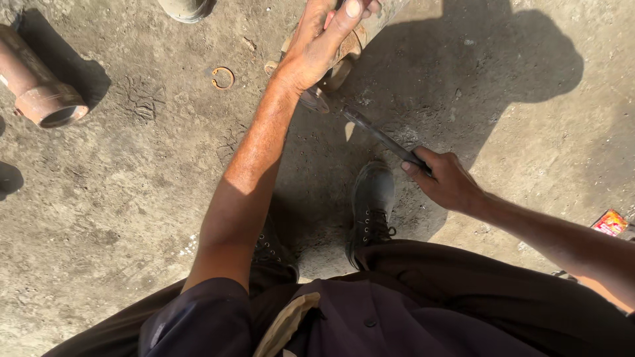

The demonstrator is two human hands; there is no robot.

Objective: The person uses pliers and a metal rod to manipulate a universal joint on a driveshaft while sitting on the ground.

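Observation:
My left hand (321,41) reaches forward and grips a rusty metal part (344,56) near the top edge, thumb laid over it. The part's far end runs out of view. My right hand (444,177) is closed around the handle of a long dark tool (377,134), whose tip points up and left toward the rusty part without touching it. Both hands hang over the dirt ground in front of my black laced boot (372,205).
A rusty pipe (41,89) lies at the far left. A small open metal ring (223,77) rests on the dirt left of my left wrist. A red scrap of wrapper (610,222) lies at the right edge. Another shoe tip (185,9) shows at the top.

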